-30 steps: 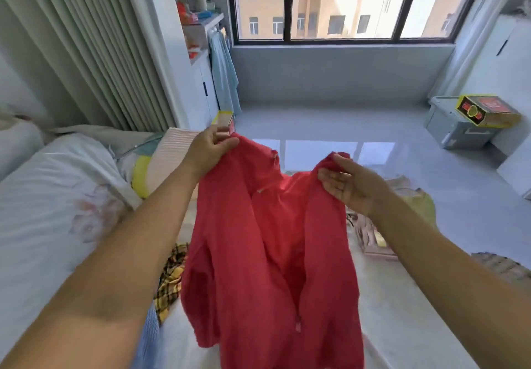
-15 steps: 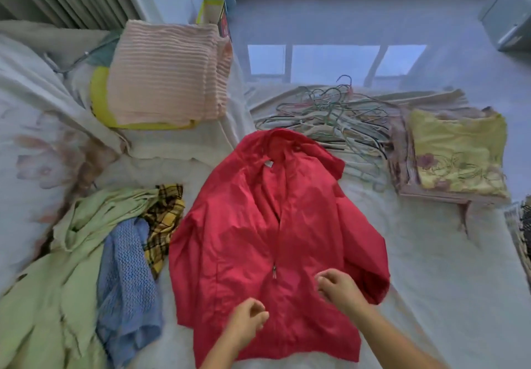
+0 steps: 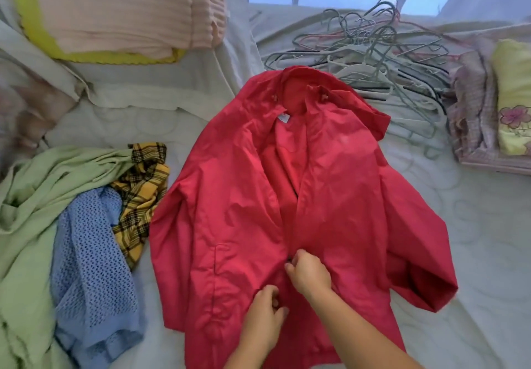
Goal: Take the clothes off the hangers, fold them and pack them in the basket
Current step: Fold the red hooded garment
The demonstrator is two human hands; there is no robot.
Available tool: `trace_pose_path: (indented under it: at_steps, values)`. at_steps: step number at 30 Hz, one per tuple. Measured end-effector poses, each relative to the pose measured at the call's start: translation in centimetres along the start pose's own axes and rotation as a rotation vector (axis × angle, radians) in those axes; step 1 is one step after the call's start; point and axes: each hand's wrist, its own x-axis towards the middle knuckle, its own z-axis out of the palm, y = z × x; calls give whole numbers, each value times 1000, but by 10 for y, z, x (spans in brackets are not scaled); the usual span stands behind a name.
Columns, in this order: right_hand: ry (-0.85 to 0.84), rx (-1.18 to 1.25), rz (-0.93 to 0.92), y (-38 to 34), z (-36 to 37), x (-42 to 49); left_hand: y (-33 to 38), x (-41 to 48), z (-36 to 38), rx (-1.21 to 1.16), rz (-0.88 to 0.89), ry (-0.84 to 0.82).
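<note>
Right hand point(image 3: 309, 275) pinching the zip at the front of the red jacket point(image 3: 287, 196); left hand point(image 3: 265, 315) just below, fingers curled on the fabric by the front opening. Jacket spread face up mid-bed point(image 3: 474, 239), collar toward the far edge. Loose hangers point(image 3: 382, 52) beyond the collar. Green, blue and yellow-check clothes point(image 3: 86, 225) heaped at the left edge; folded piles at the far-left and right edges.

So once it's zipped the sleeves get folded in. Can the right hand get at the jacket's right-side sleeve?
Probably yes: the sleeve lies spread flat on the bed beside the right hand, nothing covering it.
</note>
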Motion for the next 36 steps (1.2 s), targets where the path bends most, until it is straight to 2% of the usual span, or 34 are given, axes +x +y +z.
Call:
trace_pose_path:
  at_steps: [3,5,8,11,15,18,22,25,28,33,34,36]
  values:
    - [-185,377,7,3,-6,-5,10,11,-6,31,5,99]
    - [-204,404,-23,5,-14,-12,22,15,-11,74,46,112]
    - [-37,227,-81,9,-16,-9,35,19,-18,184,29,120]
    - [-18,162,-58,2,-8,-6,29,20,-18,202,-27,98]
    - [97,-147,-73,-7,10,3,2,23,-8,216,84,53]
    - [5,-132,-43,-5,2,8,-9,19,-1,216,166,28]
    - [-360,330,109,-1,-11,-2,-1,11,7,276,87,10]
    - [-458,497,144,-3,-11,-16,10,13,3,246,9,119]
    - [-561,666,166,-3,-15,-29,20,15,-8,285,29,187]
    - [-562,1203,313,-19,-61,-24,15,-14,-12,383,162,-73]
    - [-534,1290,285,-30,-80,-17,15,-21,-10,401,127,-166]
    - [-451,1384,188,-56,-124,-6,13,-31,-11,448,-55,-367]
